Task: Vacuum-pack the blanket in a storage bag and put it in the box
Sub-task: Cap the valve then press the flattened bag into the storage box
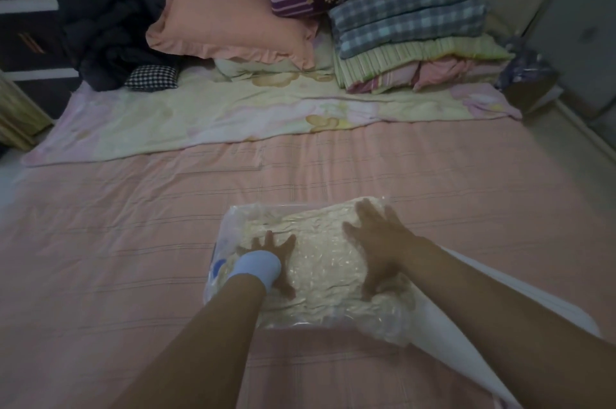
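A clear storage bag (230, 218) lies flat on the pink bed sheet (116, 242), near the front edge. Inside it is a cream blanket (320, 262), wrinkled and tightly compressed. My left hand (276, 252) presses flat on the bag's left part with its fingers spread. A light blue rounded object (258, 267) covers the back of that hand at the wrist; I cannot tell what it is. My right hand (376, 242) presses flat on the bag's right part, fingers spread towards the far edge.
A pale floral sheet (233, 118) lies across the bed's middle. Behind it are a pink pillow (226, 21), dark clothes (103, 25) and a stack of folded bedding (416, 45). A brown box-like object (530, 91) sits at the right edge. White cloth (473, 312) lies under my right forearm.
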`<action>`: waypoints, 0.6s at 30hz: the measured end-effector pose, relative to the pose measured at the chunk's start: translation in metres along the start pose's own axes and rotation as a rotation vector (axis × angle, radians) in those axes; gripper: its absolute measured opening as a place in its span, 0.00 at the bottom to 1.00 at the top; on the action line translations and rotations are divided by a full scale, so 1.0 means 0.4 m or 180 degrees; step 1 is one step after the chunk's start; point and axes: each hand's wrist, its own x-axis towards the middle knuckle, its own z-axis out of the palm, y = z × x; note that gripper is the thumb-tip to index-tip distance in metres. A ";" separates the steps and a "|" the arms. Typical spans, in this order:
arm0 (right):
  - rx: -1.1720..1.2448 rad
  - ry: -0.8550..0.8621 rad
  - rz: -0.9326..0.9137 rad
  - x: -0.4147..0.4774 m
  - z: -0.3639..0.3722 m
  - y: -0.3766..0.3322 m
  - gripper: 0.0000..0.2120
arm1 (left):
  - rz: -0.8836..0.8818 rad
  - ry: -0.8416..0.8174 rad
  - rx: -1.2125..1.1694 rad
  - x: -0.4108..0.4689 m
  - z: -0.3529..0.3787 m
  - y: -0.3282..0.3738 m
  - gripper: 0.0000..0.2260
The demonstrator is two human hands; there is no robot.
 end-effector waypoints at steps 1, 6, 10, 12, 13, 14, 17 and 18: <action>-0.0118 0.0039 0.0186 -0.019 0.011 0.020 0.72 | 0.0003 0.0014 0.0108 0.000 -0.005 0.024 0.55; -0.0083 0.0146 0.0317 -0.005 0.076 -0.011 0.71 | 0.1081 0.0504 -0.0199 -0.030 -0.011 0.170 0.59; -0.0193 0.0206 0.0349 0.030 0.082 -0.009 0.69 | 0.1120 0.0477 -0.0171 -0.004 -0.009 0.189 0.61; -0.0222 0.0332 0.0375 0.042 0.096 -0.009 0.69 | 0.1041 0.0513 -0.0227 0.020 0.003 0.196 0.62; -0.0241 0.0375 0.0402 0.050 0.103 -0.012 0.69 | 0.0980 0.0563 -0.0257 0.030 0.012 0.205 0.62; -0.0288 0.0404 0.0428 0.059 0.109 -0.016 0.68 | 0.0908 0.0603 -0.0293 0.037 0.022 0.216 0.63; -0.0390 0.0490 0.0527 0.089 0.125 -0.029 0.67 | 0.0713 0.0667 -0.0318 0.063 0.034 0.232 0.63; -0.0372 0.0505 0.0526 0.098 0.134 -0.030 0.67 | 0.0655 0.0675 -0.0307 0.074 0.038 0.234 0.63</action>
